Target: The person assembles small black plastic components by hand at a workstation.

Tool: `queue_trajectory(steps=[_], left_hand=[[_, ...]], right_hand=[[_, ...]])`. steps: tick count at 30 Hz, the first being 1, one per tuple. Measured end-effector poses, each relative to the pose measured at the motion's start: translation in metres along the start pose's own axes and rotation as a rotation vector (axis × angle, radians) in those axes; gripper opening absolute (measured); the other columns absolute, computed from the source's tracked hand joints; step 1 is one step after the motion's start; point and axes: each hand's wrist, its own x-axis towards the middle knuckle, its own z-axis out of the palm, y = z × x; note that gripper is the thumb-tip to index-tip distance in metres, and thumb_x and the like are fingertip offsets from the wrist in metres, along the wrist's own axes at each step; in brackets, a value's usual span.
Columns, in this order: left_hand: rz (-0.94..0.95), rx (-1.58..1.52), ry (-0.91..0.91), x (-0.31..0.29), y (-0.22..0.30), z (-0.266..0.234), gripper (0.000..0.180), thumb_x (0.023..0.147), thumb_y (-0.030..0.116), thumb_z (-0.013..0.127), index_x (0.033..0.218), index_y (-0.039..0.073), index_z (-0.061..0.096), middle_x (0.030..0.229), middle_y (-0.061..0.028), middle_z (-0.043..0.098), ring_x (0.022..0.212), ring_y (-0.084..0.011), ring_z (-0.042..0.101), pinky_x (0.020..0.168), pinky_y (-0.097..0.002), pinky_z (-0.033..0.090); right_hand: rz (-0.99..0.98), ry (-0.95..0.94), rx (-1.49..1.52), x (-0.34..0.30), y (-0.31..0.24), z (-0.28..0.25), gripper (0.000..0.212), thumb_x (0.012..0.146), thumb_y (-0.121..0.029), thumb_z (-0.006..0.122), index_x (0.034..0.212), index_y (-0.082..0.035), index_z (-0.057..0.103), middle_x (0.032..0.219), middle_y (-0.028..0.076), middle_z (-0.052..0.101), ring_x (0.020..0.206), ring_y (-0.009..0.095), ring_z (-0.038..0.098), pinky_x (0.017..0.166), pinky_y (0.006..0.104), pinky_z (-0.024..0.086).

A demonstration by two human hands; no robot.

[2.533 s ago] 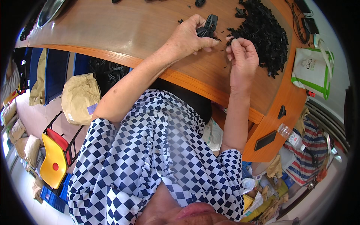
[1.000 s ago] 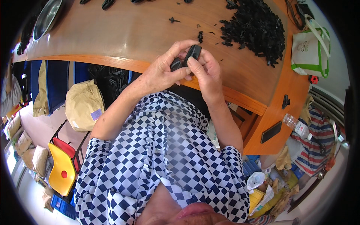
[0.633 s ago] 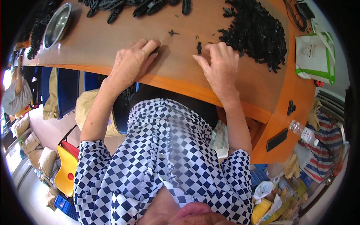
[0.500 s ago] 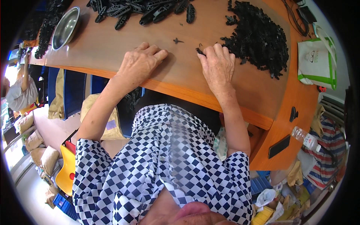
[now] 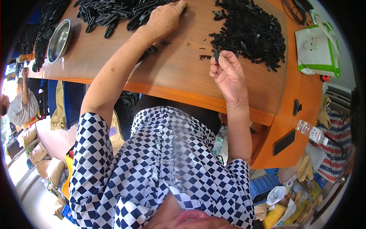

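Note:
My left hand (image 5: 166,18) reaches to the far edge of the view, fingers curled over a long black plastic part (image 5: 185,9), mostly hidden by them. Beside it spreads a pile of long oval black plastic parts (image 5: 106,17). My right hand (image 5: 230,72) is raised, palm partly turned up, with a small black plastic piece (image 5: 216,55) pinched between thumb and fingertips. Just beyond it lies a heap of small black pieces (image 5: 251,34). Another black part (image 5: 150,50) shows partly behind my left forearm. A few loose bits (image 5: 204,57) lie near my right fingertips.
A steel bowl (image 5: 59,40) stands at the left of the wooden table (image 5: 171,82). At the right are a white-and-green bag (image 5: 318,49), a phone (image 5: 284,142) and a plastic bottle (image 5: 312,131). Another person (image 5: 23,99) sits at the far left.
My left hand has moved away from the table's near side to the long parts. My right hand has lifted and turned, now pinching a small piece. A black part has come into view by my left forearm.

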Motion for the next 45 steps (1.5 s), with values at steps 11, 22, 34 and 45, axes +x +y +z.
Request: queue_trajectory(steps=[11, 22, 34, 45], left_hand=[[-0.490, -1.735, -0.290, -0.081, 0.027, -0.021, 0.036, 0.085, 0.007, 0.068, 0.118, 0.001, 0.055, 0.102, -0.0077, 0.066, 0.091, -0.0149, 0.067, 0.076, -0.0200, 0.055], [-0.514, -1.545, -0.114, -0.108, 0.058, -0.025, 0.038, 0.086, 0.012, 0.069, 0.120, 0.003, 0.053, 0.096, -0.0055, 0.068, 0.088, -0.0099, 0.064, 0.073, -0.0239, 0.053], [-0.301, -1.207, -0.146, -0.114, 0.056, -0.021, 0.040, 0.086, 0.003, 0.062, 0.124, -0.001, 0.051, 0.097, -0.0061, 0.064, 0.096, -0.0116, 0.061, 0.083, -0.0248, 0.050], [-0.312, -1.099, -0.250, -0.112, 0.062, -0.021, 0.037, 0.084, 0.002, 0.065, 0.118, -0.001, 0.054, 0.100, -0.0073, 0.065, 0.095, -0.0125, 0.061, 0.084, -0.0261, 0.049]], right_hand=[[-0.154, 0.119, -0.417, -0.002, 0.013, 0.033, 0.006, 0.091, -0.008, 0.060, 0.097, -0.005, 0.057, 0.094, 0.008, 0.066, 0.078, 0.013, 0.062, 0.072, 0.0242, 0.048], [-0.380, 0.106, -0.491, 0.014, 0.034, 0.051, 0.005, 0.089, -0.007, 0.064, 0.091, -0.003, 0.062, 0.097, 0.002, 0.060, 0.086, 0.007, 0.055, 0.080, 0.0222, 0.044], [-0.619, -0.419, -1.672, 0.016, -0.022, 0.058, 0.009, 0.082, 0.004, 0.062, 0.090, 0.001, 0.058, 0.087, 0.009, 0.053, 0.074, 0.024, 0.057, 0.066, 0.0310, 0.047], [-0.582, -0.374, -1.633, 0.019, -0.017, 0.040, 0.011, 0.080, 0.001, 0.064, 0.090, -0.001, 0.058, 0.084, 0.009, 0.052, 0.071, 0.023, 0.060, 0.061, 0.0326, 0.049]])
